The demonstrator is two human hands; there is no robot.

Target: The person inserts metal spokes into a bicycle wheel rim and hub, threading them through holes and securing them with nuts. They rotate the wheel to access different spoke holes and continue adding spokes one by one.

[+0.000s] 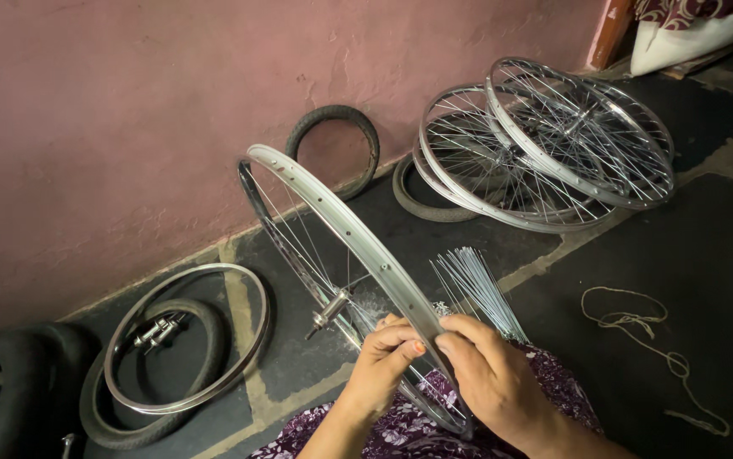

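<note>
Both hands pinch the near edge of an upright wheel rim (358, 238) above the lap: left hand (383, 361) with fingertips closed on the rim, right hand (489, 374) gripping just beside it. Loose spokes (477, 285) lie near. Finished wheels (545, 144) lean against the wall; a bare rim (260, 327) rests on a tyre (99, 416).

Dim, soft light w/ faint shadows; glints on chrome rims (545, 153); sharp centre, darker corners, slight edge distortion.
</note>
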